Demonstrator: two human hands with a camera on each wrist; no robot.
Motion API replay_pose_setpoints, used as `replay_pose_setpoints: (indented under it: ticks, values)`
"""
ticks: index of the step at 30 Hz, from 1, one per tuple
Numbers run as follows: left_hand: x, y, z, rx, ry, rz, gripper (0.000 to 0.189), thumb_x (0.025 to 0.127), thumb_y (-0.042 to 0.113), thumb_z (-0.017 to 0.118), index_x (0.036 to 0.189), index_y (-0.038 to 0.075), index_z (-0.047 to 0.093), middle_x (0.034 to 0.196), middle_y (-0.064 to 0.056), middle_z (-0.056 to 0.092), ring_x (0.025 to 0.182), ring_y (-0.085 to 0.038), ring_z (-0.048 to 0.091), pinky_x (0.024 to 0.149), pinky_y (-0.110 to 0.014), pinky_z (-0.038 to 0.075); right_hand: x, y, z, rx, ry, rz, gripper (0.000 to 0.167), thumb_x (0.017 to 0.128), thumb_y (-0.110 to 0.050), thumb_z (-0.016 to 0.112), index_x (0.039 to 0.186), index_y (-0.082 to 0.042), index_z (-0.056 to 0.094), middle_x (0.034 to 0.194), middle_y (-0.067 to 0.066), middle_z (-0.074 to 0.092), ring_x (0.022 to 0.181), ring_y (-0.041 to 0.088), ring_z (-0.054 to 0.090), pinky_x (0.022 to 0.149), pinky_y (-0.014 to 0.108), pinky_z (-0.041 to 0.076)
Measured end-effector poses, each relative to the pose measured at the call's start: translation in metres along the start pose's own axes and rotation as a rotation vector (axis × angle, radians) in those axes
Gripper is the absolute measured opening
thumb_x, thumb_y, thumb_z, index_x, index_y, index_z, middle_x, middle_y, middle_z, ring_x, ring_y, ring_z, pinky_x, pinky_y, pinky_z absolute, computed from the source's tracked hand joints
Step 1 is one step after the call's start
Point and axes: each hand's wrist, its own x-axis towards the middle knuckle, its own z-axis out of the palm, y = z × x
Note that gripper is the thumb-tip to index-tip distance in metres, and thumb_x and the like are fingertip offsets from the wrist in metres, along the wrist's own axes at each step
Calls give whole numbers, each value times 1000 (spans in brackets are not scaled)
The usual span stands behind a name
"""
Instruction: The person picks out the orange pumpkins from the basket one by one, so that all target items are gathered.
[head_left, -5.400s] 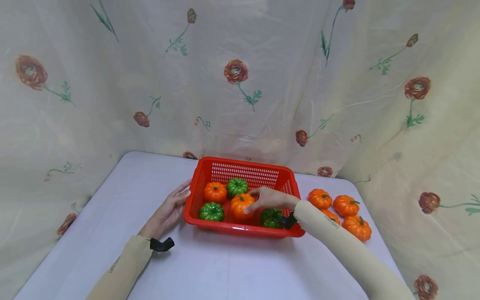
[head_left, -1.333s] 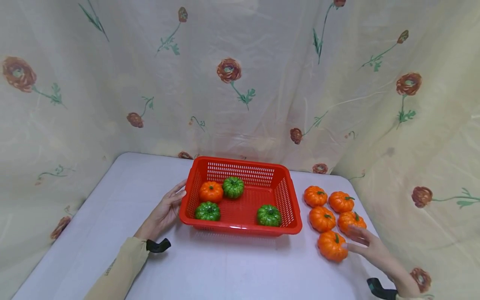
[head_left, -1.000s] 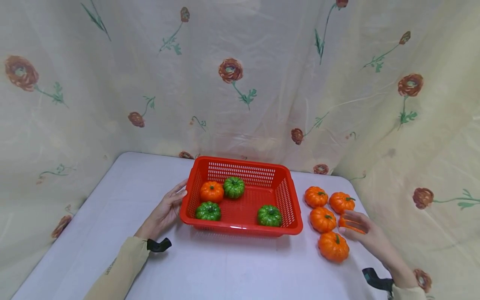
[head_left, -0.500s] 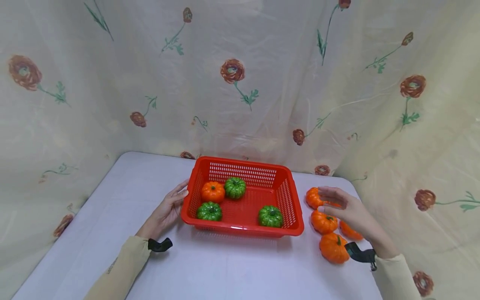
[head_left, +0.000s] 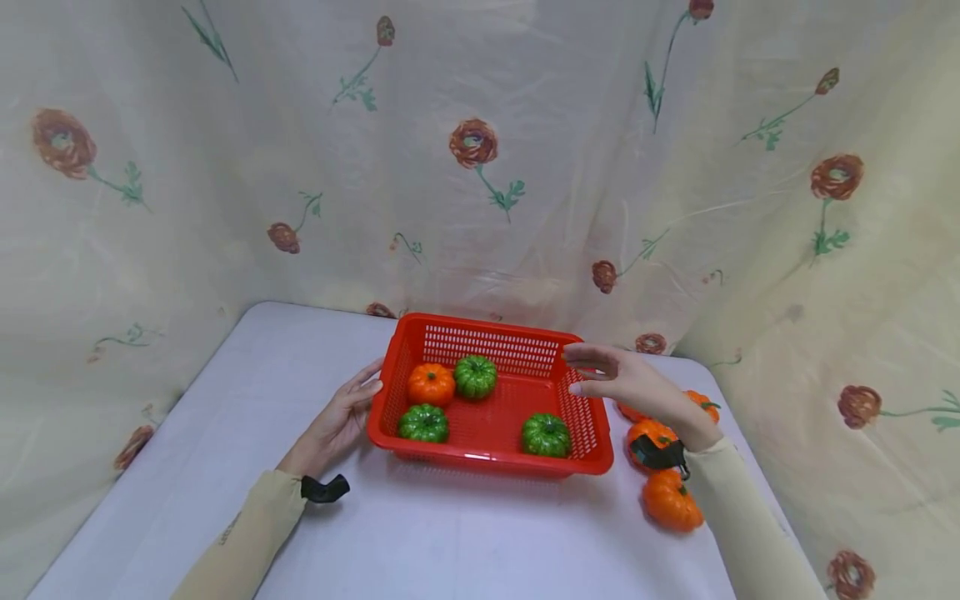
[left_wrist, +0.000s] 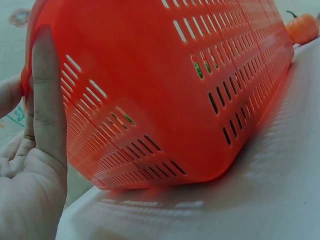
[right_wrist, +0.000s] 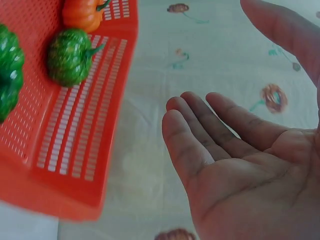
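A red slotted plastic basket [head_left: 480, 454] stands on the table. It holds one orange pumpkin [head_left: 431, 385] and three green ones: a pumpkin at the back [head_left: 475, 377], a pumpkin at the front left [head_left: 423, 424] and a pumpkin at the front right [head_left: 546, 435]. My left hand [head_left: 337, 421] rests against the basket's left end; in the left wrist view its straight fingers [left_wrist: 47, 95] lie along the outer wall, up under the rim. Over the basket's right rim hovers my right hand [head_left: 626, 382], fingers extended and apart, nothing in it.
Several orange pumpkins lie right of the basket, partly hidden by my right arm; the nearest pumpkin [head_left: 672, 502] is at the front. A white cloth covers the table [head_left: 450, 533]. Flowered curtain [head_left: 525, 275] hangs close behind and at both sides.
An orange pumpkin that my right hand held in the basket earlier has gone; the group on the right has grown. Since then my right hand has moved left, back over the basket. The left hand stays.
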Motion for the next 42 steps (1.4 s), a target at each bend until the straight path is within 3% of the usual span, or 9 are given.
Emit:
replay_pose_setpoints:
  ticks: [6, 14, 23, 28, 36, 42]
  values:
    - [-1, 0, -2, -14, 1, -1, 60, 102, 9, 45, 155, 17, 18, 159, -15, 24, 131, -22, 49, 106, -37, 41, 31, -16, 11, 48, -102, -49, 67, 84, -39, 73, 142, -20, 45, 143, 1, 49, 134, 25, 45, 104, 43, 51]
    - [4, -5, -10, -44, 23, -2, 58, 102, 9, 46, 154, 20, 23, 159, -14, 25, 138, -28, 39, 106, -37, 41, 76, -27, 37, 64, -197, -80, 66, 85, -33, 74, 142, -17, 46, 143, -2, 49, 134, 19, 45, 112, 43, 44]
    - [5, -5, -10, -35, 15, -1, 57, 102, 8, 44, 154, 19, 22, 158, -17, 22, 138, -29, 39, 107, -38, 39, 123, -25, 78, 52, -302, -63, 67, 85, -31, 74, 142, -13, 45, 148, 12, 44, 137, 31, 42, 114, 44, 41]
    - [4, -2, -5, 5, -3, 10, 59, 102, 8, 45, 154, 15, 19, 159, -18, 21, 136, -25, 43, 109, -38, 37, 140, -26, 94, 72, -339, -45, 73, 86, -23, 74, 146, -6, 38, 152, 14, 38, 140, 32, 36, 117, 45, 36]
    - [2, 1, -3, 13, -19, 18, 63, 101, 9, 48, 155, 14, 16, 159, -19, 18, 130, -22, 50, 107, -38, 38, 161, -25, 111, 76, -363, -47, 74, 87, -15, 71, 149, -4, 32, 154, 12, 35, 142, 29, 33, 119, 44, 33]
    - [6, -5, -9, -21, -8, 38, 57, 102, 5, 43, 154, 14, 21, 152, -13, 38, 125, -21, 56, 104, -37, 43, 173, -27, 130, -25, -362, -45, 71, 87, -10, 70, 147, -1, 34, 152, 15, 38, 140, 29, 36, 119, 42, 33]
